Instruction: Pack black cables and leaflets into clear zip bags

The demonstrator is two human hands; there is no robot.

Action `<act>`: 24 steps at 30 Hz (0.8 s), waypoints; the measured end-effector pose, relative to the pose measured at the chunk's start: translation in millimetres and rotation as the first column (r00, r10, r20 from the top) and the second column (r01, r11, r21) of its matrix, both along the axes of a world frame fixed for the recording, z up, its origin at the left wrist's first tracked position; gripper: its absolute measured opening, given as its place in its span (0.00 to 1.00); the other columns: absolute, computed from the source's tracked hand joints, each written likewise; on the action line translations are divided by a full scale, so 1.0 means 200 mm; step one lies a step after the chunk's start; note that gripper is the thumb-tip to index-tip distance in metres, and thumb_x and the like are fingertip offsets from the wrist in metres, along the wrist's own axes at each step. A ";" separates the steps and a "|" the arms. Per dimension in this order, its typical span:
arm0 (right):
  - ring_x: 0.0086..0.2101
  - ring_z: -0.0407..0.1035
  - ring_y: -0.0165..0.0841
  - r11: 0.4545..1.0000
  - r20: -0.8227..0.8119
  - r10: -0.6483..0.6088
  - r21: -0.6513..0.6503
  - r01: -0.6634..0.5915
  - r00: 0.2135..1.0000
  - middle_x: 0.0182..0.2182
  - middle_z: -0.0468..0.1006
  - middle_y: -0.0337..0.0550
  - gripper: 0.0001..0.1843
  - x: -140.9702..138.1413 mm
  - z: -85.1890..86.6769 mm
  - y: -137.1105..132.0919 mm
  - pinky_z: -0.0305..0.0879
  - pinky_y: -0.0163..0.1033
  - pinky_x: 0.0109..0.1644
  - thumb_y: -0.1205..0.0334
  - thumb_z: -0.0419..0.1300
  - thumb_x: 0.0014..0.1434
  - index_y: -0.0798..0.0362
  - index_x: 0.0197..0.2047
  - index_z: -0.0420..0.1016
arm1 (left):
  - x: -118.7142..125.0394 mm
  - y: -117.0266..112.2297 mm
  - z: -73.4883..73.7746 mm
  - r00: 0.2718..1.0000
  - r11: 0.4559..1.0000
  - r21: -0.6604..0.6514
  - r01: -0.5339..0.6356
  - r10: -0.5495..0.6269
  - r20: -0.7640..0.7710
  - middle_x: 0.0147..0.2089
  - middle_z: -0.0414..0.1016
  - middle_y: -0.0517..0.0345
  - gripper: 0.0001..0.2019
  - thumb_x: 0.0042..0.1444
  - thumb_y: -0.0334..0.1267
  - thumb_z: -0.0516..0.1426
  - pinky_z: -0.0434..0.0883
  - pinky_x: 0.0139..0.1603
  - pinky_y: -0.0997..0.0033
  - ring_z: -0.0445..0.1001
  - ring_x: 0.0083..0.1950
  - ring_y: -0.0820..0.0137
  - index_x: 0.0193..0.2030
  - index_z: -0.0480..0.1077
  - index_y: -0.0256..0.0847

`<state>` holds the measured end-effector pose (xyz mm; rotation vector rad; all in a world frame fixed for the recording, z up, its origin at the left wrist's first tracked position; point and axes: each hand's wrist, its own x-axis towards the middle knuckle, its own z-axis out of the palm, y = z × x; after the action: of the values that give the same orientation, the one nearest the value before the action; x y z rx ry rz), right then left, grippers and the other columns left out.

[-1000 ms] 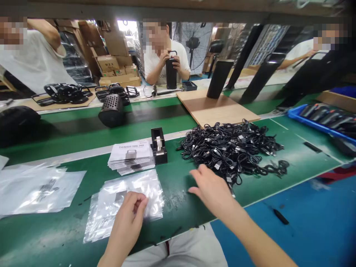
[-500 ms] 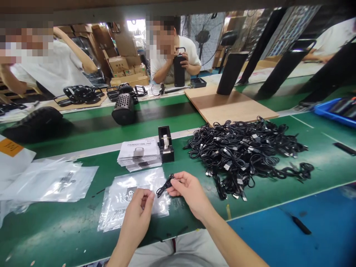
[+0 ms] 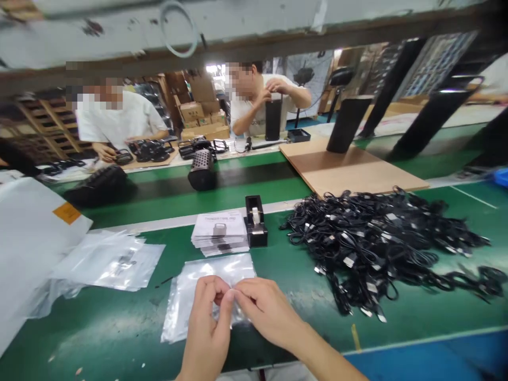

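My left hand (image 3: 210, 320) and my right hand (image 3: 272, 313) meet at the fingertips over a stack of clear plastic bags (image 3: 179, 299). Both are closed in a pinch, thumbs and fingers pressed together. Whatever lies between the fingertips is hidden. Just beyond the bags sits a pile of printed leaflets (image 3: 217, 225), with a black tape dispenser (image 3: 257, 233) beside it. To the right spreads a big heap of bundled black USB cables (image 3: 349, 238).
More plastic bags (image 3: 130, 264) and a white sheet or bag (image 3: 35, 227) lie left. Across the green bench stand a wooden board (image 3: 357, 169), a black speaker (image 3: 347, 124) and a perforated black speaker (image 3: 201, 169). Two co-workers handle parts opposite; an overhead beam (image 3: 254, 47) crosses the top.
My hands have come together at the fingertips. The black cable that my right hand held is out of sight. The view has tilted up; the co-worker opposite has moved hands onto the speaker's top.
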<state>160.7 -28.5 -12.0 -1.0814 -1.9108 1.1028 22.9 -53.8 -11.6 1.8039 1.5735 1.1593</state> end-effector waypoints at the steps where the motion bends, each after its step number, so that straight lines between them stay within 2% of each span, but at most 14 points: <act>1: 0.26 0.64 0.27 0.997 0.063 0.071 0.039 -0.074 0.996 0.23 0.72 0.38 0.21 0.00 0.04 0.01 0.55 0.31 0.31 0.62 0.43 0.63 0.55 0.25 0.71 | -0.01 0.00 0.02 1.000 1.000 0.005 -0.008 0.008 0.022 0.32 0.59 0.60 0.06 0.58 0.37 0.48 0.62 0.35 0.71 0.62 0.34 0.70 0.31 0.61 0.43; 2: 0.27 0.64 0.28 0.989 0.108 0.125 0.064 -0.132 0.986 0.25 0.73 0.38 0.19 0.00 0.08 0.03 0.55 0.31 0.31 0.61 0.44 0.63 0.54 0.29 0.72 | -0.02 0.01 0.05 0.998 1.000 0.004 -0.019 0.018 0.053 0.32 0.59 0.60 0.06 0.59 0.37 0.48 0.62 0.35 0.72 0.62 0.34 0.70 0.31 0.61 0.43; 5: 0.30 0.68 0.31 0.946 0.230 0.252 0.147 -0.289 0.940 0.31 0.77 0.39 0.12 -0.01 0.19 0.08 0.56 0.31 0.32 0.54 0.54 0.57 0.52 0.37 0.73 | -0.06 0.03 0.12 0.987 0.999 0.008 -0.050 0.048 0.153 0.33 0.60 0.61 0.07 0.59 0.39 0.48 0.63 0.34 0.74 0.62 0.34 0.71 0.32 0.62 0.43; 8: 0.30 0.70 0.31 0.904 0.354 0.263 0.235 -0.358 0.897 0.29 0.78 0.39 0.10 -0.05 0.29 0.15 0.55 0.31 0.32 0.58 0.54 0.57 0.51 0.33 0.75 | -0.11 0.05 0.20 0.971 0.995 0.029 -0.091 0.083 0.222 0.33 0.60 0.61 0.08 0.58 0.42 0.49 0.63 0.34 0.75 0.63 0.34 0.71 0.31 0.63 0.43; 10: 0.30 0.70 0.30 0.892 0.393 0.226 0.283 -0.351 0.891 0.28 0.78 0.38 0.09 -0.07 0.38 0.19 0.55 0.31 0.32 0.61 0.54 0.58 0.51 0.30 0.75 | -0.14 0.06 0.22 0.954 0.989 0.049 -0.141 0.122 0.273 0.35 0.62 0.60 0.09 0.57 0.44 0.50 0.62 0.39 0.74 0.64 0.39 0.70 0.31 0.63 0.43; 12: 0.29 0.69 0.29 0.878 0.399 0.234 0.305 -0.369 0.887 0.26 0.77 0.36 0.05 -0.08 0.49 0.21 0.56 0.30 0.32 0.62 0.58 0.54 0.52 0.29 0.74 | -0.17 0.07 0.22 0.923 0.989 0.039 -0.140 0.116 0.367 0.41 0.65 0.57 0.12 0.52 0.50 0.54 0.61 0.47 0.70 0.64 0.46 0.66 0.36 0.65 0.43; 14: 0.27 0.67 0.27 0.852 0.377 0.309 0.298 -0.430 0.873 0.25 0.76 0.34 0.04 -0.07 0.59 0.21 0.55 0.29 0.30 0.64 0.62 0.51 0.53 0.26 0.72 | -0.19 0.08 0.19 0.871 1.000 -0.023 -0.010 0.020 0.491 0.49 0.65 0.53 0.26 0.44 0.58 0.57 0.60 0.52 0.64 0.62 0.52 0.60 0.46 0.64 0.44; 16: 0.26 0.66 0.26 0.825 0.343 0.396 0.275 -0.495 0.852 0.25 0.75 0.33 0.06 -0.06 0.68 0.21 0.56 0.28 0.30 0.65 0.63 0.50 0.53 0.24 0.71 | -0.19 0.09 0.14 0.803 0.978 -0.099 0.181 -0.089 0.589 0.51 0.66 0.49 0.36 0.36 0.62 0.59 0.63 0.49 0.62 0.64 0.51 0.57 0.51 0.62 0.44; 19: 0.24 0.64 0.25 0.805 0.312 0.489 0.198 -0.559 0.815 0.23 0.73 0.33 0.06 -0.03 0.75 0.20 0.56 0.28 0.27 0.63 0.64 0.48 0.53 0.23 0.72 | -0.17 0.08 0.10 0.715 0.920 -0.149 0.362 -0.171 0.678 0.41 0.71 0.51 0.32 0.33 0.60 0.62 0.66 0.43 0.65 0.68 0.44 0.60 0.43 0.68 0.41; 21: 0.22 0.62 0.24 0.792 0.293 0.545 0.128 -0.597 0.786 0.21 0.72 0.33 0.05 0.00 0.77 0.19 0.56 0.28 0.24 0.61 0.65 0.47 0.52 0.25 0.74 | -0.14 0.06 0.09 0.641 0.872 -0.167 0.460 -0.196 0.742 0.35 0.72 0.53 0.29 0.31 0.58 0.64 0.66 0.39 0.68 0.70 0.38 0.64 0.37 0.70 0.39; 24: 0.23 0.65 0.25 0.738 0.248 0.657 -0.017 -0.675 0.712 0.23 0.73 0.34 0.04 0.05 0.78 0.19 0.59 0.27 0.26 0.63 0.65 0.46 0.51 0.29 0.77 | -0.10 0.04 0.12 0.516 0.794 -0.154 0.588 -0.222 0.827 0.34 0.72 0.56 0.29 0.32 0.53 0.66 0.65 0.37 0.71 0.70 0.36 0.67 0.42 0.69 0.41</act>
<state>169.9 8.9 144.9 -0.4688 -2.6308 1.2952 3.2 -45.0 11.5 1.0311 0.7041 1.0303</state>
